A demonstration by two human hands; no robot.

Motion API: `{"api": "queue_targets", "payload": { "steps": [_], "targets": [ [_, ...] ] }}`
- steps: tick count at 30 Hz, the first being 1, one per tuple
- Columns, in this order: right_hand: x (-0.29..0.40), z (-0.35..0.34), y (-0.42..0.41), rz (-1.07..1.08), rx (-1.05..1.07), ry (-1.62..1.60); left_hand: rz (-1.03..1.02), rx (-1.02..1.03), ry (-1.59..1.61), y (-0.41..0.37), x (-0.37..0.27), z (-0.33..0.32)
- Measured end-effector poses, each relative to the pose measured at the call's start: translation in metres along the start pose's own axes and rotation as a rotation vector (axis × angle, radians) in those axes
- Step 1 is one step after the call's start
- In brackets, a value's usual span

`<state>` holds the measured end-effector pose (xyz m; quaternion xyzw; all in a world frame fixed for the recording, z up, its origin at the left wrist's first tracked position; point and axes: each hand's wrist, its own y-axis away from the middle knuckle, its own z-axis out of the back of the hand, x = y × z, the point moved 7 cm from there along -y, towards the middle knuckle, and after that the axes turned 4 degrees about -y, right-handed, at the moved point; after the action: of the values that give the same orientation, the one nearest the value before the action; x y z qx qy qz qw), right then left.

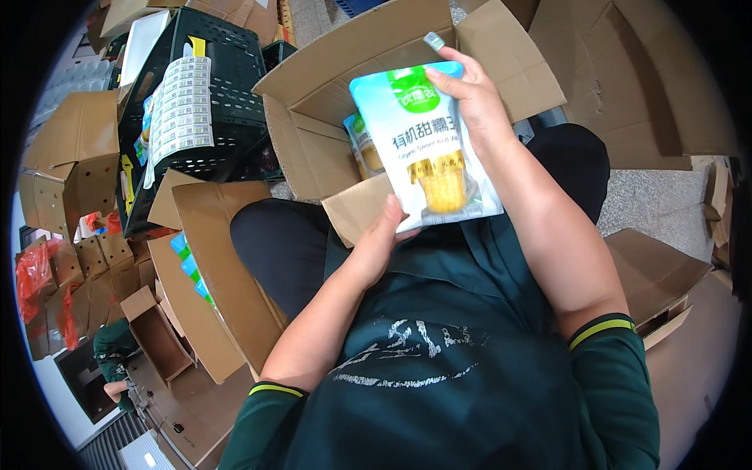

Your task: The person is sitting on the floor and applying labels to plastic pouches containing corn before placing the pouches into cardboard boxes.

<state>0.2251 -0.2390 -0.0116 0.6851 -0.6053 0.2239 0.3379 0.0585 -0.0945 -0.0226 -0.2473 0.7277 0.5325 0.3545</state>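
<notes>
Both my hands hold a plastic pouch of corn (427,147), front side up, over the near edge of an open cardboard box (311,155). My left hand (379,238) grips its lower left corner, thumb on top. My right hand (470,88) pinches the upper right corner, and a small printed sticker (434,40) clings to a fingertip. Inside the box stands another corn pouch (367,147), partly hidden by the held one. A sheet of printed stickers (183,106) hangs over the side of a dark green plastic crate (235,76) at the left.
An open carton (217,258) with several pouches (191,267) stands at my left. Flattened cardboard (640,76) is at the upper right, and another open carton (652,276) at my right. Red plastic bags (35,276) lie among cartons at the far left, where a person (111,352) bends over.
</notes>
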Motion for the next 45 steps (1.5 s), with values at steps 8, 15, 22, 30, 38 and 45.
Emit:
{"api": "queue_targets", "payload": {
  "steps": [8, 15, 22, 30, 38, 45],
  "targets": [
    [0.022, 0.011, -0.006, 0.12, -0.163, -0.039, 0.111, 0.0, -0.276, 0.018, -0.012, -0.002],
    [0.008, -0.001, -0.002, 0.111, -0.095, 0.064, -0.115, 0.176, 0.258, -0.005, -0.056, -0.014],
    [-0.009, -0.014, 0.003, 0.097, 0.034, 0.249, -0.152, 0.07, 0.374, -0.044, -0.08, -0.012],
    [-0.001, -0.029, 0.007, 0.197, 0.108, 0.441, -0.155, -0.061, 0.512, -0.063, -0.089, 0.016],
    [0.003, -0.032, 0.003, 0.22, 0.129, 0.438, -0.27, -0.164, 0.405, -0.057, -0.11, 0.015],
    [-0.013, -0.03, -0.001, 0.063, 0.165, 0.35, -0.4, -0.4, 0.258, -0.058, -0.111, 0.031]
  ]
}}
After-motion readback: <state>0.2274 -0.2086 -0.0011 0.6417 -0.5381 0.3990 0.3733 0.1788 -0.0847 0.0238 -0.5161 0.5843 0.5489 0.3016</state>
